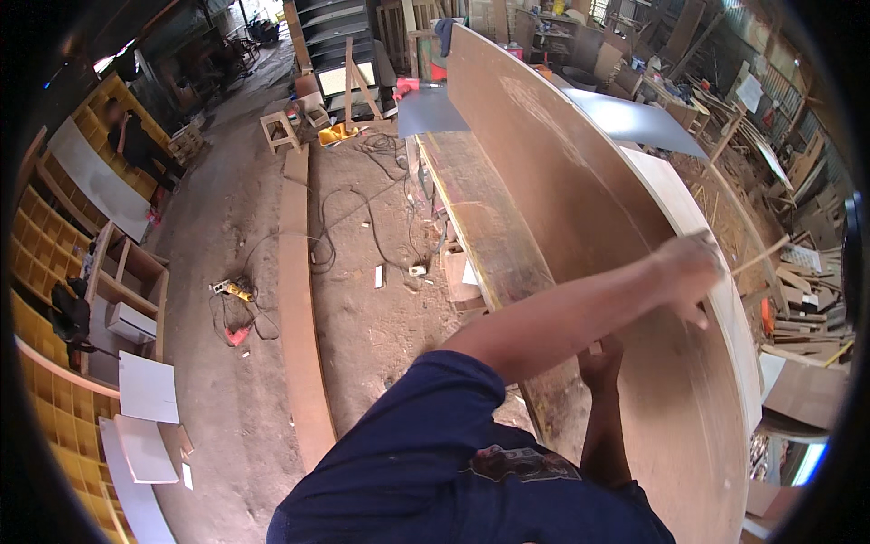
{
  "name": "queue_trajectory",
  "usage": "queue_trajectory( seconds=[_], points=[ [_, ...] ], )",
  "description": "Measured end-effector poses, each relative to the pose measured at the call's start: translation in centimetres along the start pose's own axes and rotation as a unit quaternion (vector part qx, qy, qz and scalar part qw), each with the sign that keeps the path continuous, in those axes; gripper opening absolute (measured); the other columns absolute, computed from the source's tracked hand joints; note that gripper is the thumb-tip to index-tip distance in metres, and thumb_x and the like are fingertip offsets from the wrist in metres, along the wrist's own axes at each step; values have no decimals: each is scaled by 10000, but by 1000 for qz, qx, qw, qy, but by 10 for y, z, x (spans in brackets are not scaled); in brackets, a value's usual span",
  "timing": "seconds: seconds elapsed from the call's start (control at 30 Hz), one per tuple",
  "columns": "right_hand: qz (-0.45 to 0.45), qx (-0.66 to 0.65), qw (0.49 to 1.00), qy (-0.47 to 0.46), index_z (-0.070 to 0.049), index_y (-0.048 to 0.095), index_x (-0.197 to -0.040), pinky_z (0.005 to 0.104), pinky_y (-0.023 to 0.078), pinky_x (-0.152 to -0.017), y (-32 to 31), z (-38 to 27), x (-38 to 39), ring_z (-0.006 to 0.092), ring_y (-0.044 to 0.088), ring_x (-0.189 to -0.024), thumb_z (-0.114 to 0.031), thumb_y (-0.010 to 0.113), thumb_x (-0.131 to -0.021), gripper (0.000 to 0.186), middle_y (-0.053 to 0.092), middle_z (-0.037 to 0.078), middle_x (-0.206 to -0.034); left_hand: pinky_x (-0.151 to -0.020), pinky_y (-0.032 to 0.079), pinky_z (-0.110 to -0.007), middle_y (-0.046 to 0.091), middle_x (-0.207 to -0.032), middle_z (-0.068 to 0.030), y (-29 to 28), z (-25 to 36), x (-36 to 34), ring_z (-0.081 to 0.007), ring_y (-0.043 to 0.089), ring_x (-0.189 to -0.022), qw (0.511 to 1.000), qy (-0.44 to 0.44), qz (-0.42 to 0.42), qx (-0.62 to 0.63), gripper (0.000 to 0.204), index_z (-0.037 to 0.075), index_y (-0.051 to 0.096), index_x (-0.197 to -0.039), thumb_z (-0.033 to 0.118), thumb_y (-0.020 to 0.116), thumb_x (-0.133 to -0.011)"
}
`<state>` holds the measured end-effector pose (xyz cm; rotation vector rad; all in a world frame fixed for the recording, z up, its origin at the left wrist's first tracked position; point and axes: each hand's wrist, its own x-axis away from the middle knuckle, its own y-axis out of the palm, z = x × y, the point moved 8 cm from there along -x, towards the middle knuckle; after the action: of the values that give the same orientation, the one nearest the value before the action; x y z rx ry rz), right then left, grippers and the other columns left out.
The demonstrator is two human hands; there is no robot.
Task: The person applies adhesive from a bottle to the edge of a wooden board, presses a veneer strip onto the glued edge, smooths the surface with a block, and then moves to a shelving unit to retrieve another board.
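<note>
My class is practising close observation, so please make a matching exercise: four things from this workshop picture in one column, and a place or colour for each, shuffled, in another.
Things
1. Panel
2. Left hand
3. Left sleeve
4. Yellow tool

Places or colours
A. Navy blue
B. On the floor, among cords
C. Broad and brown
D. At the panel's long edge

Right pairs: 1-C, 2-D, 3-A, 4-B
</note>
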<state>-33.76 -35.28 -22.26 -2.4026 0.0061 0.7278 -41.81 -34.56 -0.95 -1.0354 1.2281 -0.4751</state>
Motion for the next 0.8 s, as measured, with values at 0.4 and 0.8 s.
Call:
queue_trajectory(
  seconds=[0.4, 0.8],
  points=[
    [104, 20, 986, 129, 6, 717, -932, 320, 575, -768, 100, 12, -130, 135, 717, -810, -80, 773, -979, 113, 748, 76, -840, -1075, 487, -454, 767, -1077, -184, -43, -281, 109, -364, 674, -1147, 998, -53, -27, 25, 828, 13, 766, -1063, 753, 827, -694],
    [232, 123, 957, 119, 13, 738, -939, 333, 577, -755, 174, -12, -268, 202, 730, -793, -57, 809, -939, 100, 772, 120, -943, -1312, 187, -611, 584, -1444, -233, -69, -396, 162, -390, 482, -1454, 995, -2, 96, 12, 1102, 15, 560, -1446, 702, 890, -652]
  ],
)
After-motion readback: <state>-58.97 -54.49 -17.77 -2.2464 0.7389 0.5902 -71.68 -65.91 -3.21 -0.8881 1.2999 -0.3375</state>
